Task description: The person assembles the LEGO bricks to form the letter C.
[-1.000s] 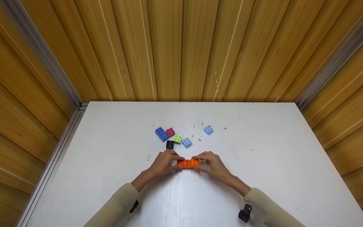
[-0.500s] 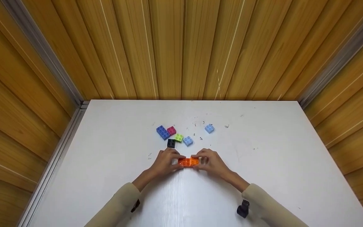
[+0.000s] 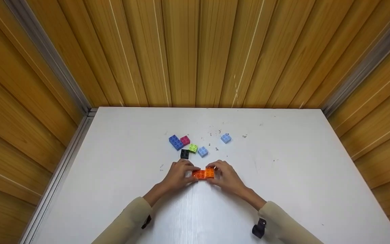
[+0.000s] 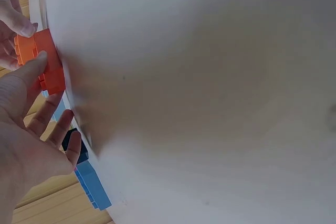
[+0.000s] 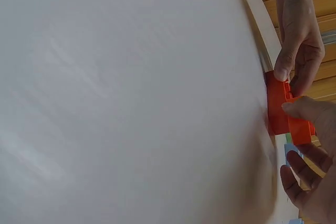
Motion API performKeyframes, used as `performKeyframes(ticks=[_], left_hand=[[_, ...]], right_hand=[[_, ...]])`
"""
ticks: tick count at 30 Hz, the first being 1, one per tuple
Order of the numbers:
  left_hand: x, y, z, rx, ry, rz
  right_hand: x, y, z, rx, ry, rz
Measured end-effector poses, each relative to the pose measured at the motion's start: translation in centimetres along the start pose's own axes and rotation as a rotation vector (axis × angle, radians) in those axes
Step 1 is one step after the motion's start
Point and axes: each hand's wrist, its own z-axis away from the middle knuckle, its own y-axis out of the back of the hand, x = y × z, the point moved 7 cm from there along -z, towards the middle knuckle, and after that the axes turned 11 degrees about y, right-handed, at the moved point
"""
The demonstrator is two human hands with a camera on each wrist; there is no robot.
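At the near middle of the table, my left hand [image 3: 178, 174] pinches the left end of a red-orange building brick [image 3: 198, 174] between thumb and fingers. My right hand [image 3: 228, 175] pinches a lighter orange brick [image 3: 210, 172] by its near and far sides. In the right wrist view the orange brick [image 5: 300, 130] sits against the studded side of the red-orange brick [image 5: 276, 106], over its right end. Whether the studs are fully locked cannot be seen. A black brick [image 3: 184, 154] lies just beyond the left fingers.
Beyond the hands lie a blue brick [image 3: 176, 142], a magenta brick [image 3: 185, 140], a lime brick [image 3: 193, 148] and a light blue brick [image 3: 202, 151]. Another light blue brick [image 3: 225, 138] lies farther right. Wood-patterned walls [image 3: 195, 54] enclose the white table [image 3: 300, 169].
The right hand's orange brick has shifted and tilted slightly over the red-orange brick's right end. The left hand keeps its hold. The whole head view has drifted a little.
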Motion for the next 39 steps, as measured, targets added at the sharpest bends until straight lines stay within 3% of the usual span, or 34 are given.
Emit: performKeyframes(ticks=[4,7,11,13,15,23,28,39], left_hand=[[-0.2,0.1,0.1,-0.023,-0.001,0.019],[-0.8,0.7,0.0,-0.008,0.039,0.086],[-2.3,2.2,-0.5,0.119,0.137,0.166],[-2.9,2.8,-0.7,0.18,0.171,0.159],[-3.3,2.9,-0.9,0.203,0.183,0.127],[-3.8,1.5,-1.2,0.139,0.225,0.069],[-3.6,1.8,-1.2,0.124,0.247,0.068],[-3.7,2.4,-0.4,0.141,0.204,0.058]], right_hand=[[0.3,-0.4,-0.1,0.014,0.007,0.026],[0.5,-0.5,-0.2,0.02,-0.002,0.021],[0.8,-0.5,-0.2,0.001,-0.052,0.006],[0.9,-0.5,-0.2,-0.015,-0.083,-0.002],[1.0,-0.6,-0.2,-0.033,-0.107,-0.006],[1.1,-1.5,-0.3,-0.127,-0.11,0.037],[0.9,-1.3,-0.8,-0.152,-0.119,0.048],[1.1,-0.8,-0.9,-0.165,-0.146,0.053]])
